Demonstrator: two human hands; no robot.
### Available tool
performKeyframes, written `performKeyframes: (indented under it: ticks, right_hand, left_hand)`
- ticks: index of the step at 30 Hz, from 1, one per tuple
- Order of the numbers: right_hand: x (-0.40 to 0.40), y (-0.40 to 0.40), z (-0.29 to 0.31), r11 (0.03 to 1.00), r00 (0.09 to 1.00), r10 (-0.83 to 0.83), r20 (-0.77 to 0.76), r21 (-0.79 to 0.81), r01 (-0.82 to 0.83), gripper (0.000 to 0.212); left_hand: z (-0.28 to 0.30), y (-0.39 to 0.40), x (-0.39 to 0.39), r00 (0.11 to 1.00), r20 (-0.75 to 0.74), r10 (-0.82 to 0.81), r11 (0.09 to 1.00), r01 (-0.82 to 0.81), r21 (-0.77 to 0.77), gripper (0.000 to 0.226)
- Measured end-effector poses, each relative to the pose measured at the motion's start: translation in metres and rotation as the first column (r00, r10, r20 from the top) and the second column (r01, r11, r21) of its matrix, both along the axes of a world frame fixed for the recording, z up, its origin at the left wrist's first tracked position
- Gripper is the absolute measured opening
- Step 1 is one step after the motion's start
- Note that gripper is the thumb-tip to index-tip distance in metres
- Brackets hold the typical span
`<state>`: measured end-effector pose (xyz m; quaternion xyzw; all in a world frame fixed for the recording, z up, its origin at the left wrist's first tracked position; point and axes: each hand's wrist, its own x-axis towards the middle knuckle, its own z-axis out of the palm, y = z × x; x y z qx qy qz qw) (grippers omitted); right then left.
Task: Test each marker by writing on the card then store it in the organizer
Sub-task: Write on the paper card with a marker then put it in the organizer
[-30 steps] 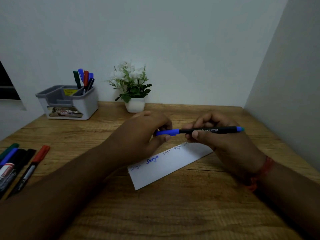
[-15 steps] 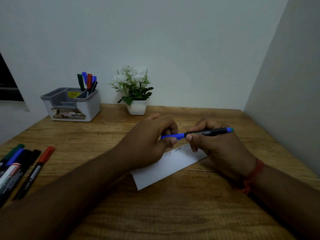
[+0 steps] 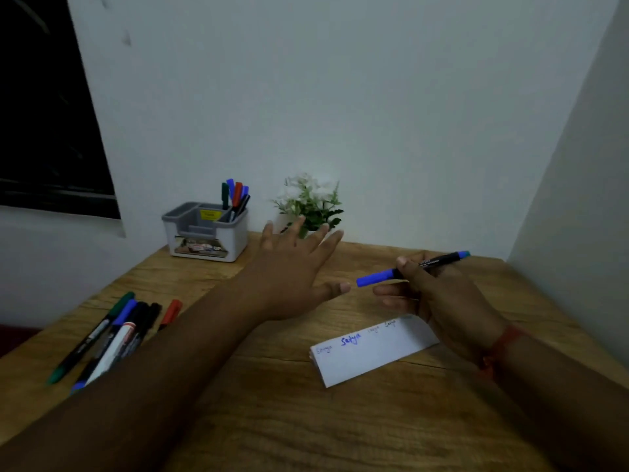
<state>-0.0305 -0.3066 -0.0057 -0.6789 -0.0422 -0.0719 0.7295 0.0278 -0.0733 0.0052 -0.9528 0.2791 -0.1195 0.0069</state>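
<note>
Right hand (image 3: 439,294) grasping the capped blue-and-black marker (image 3: 412,269) above the wooden desk (image 3: 306,420), left hand (image 3: 296,267) released – fingers spread, white paper card (image 3: 374,352) flat below, grey-and-white plastic organizer (image 3: 204,233) far left – markers standing inside.

Our single head view, looking forward and down over our forearms, close above the table (image 3: 272,420), wall at twelve o'clock.

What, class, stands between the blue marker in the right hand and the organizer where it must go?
The open left hand hovers over the table between the blue marker, held by the right hand, and the organizer. The potted plant stands beside that path, not across it.
</note>
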Motion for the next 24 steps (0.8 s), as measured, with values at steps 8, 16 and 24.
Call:
performKeyframes:
  ticks: [8,16,24]
  right_hand:
    - [0.037,0.082,0.016,0.971,0.999,0.023,0.041,-0.237,-0.013,0.019]
    - [0.105,0.186,0.055,0.796,0.991,0.066,0.119,-0.605,0.02,0.022]
    - [0.174,0.246,0.102,0.403,0.923,0.056,0.38,-0.855,0.328,0.015]
  left_hand:
    - [0.002,0.099,0.012,0.977,-0.027,0.213,0.976,-0.211,0.05,0.089]
    - [-0.024,0.181,0.021,0.937,-0.056,0.346,0.938,-0.345,0.019,0.092]
    - [-0.026,0.191,0.023,0.941,-0.131,0.311,0.947,-0.319,-0.046,0.082]
